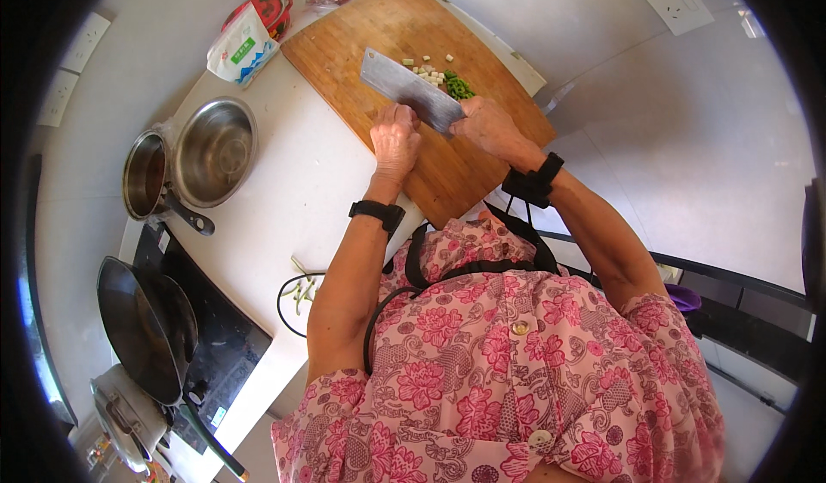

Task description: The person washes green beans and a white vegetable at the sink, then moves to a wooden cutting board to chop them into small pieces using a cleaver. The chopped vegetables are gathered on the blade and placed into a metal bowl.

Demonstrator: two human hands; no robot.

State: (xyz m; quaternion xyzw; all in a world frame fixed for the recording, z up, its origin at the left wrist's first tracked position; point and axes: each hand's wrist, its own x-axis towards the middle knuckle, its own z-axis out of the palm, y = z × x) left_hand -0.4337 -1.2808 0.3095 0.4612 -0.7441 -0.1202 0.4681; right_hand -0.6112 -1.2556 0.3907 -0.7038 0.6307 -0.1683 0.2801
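Observation:
My right hand [487, 127] grips the handle end of a metal cleaver [411, 91], whose broad blade slants up and left above a wooden cutting board [381, 25]. My left hand [395, 136] is at the near edge of the blade with its fingers curled down over the board; what lies under the fingertips is hidden. Beyond the blade is a small heap of pale diced pieces [431, 75], with a few loose ones around it. Chopped green pieces [459, 87] lie beside the heap, close to my right hand.
On the white counter [303, 180] stand a steel bowl [219, 151], a saucepan [145, 176], a white packet [242, 47] and a red-patterned pot [276, 13]. Green trimmings [300, 293] lie near my left forearm. A wok [142, 328] sits by the black cooktop [226, 347]. Walls bound the counter.

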